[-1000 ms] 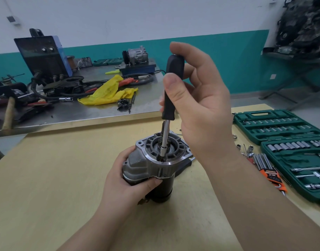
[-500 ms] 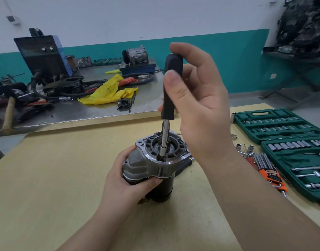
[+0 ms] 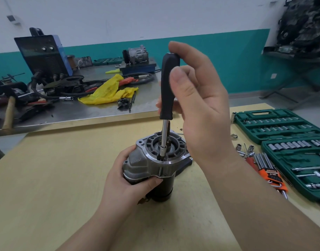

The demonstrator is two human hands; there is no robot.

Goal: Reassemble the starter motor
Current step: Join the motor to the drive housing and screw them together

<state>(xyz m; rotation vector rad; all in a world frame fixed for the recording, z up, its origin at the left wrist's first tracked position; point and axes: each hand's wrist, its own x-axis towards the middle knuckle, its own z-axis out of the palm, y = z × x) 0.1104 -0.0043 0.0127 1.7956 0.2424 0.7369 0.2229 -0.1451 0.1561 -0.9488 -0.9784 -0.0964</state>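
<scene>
Two open green plastic socket cases (image 3: 282,124) are laid at the right edge of the wooden table (image 3: 46,178), their moulded slots filled with rows of chrome sockets; loose sockets (image 3: 245,148) and hex keys in an orange holder (image 3: 269,173) are left just beside them. The starter motor (image 3: 155,163) is stood upright on the table, its grey cast housing gripped by the left hand (image 3: 126,180), fingers curled around it. A black-handled nut driver (image 3: 167,98) is pinched by the right hand (image 3: 197,105), its steel shaft seated inside the round housing mouth.
</scene>
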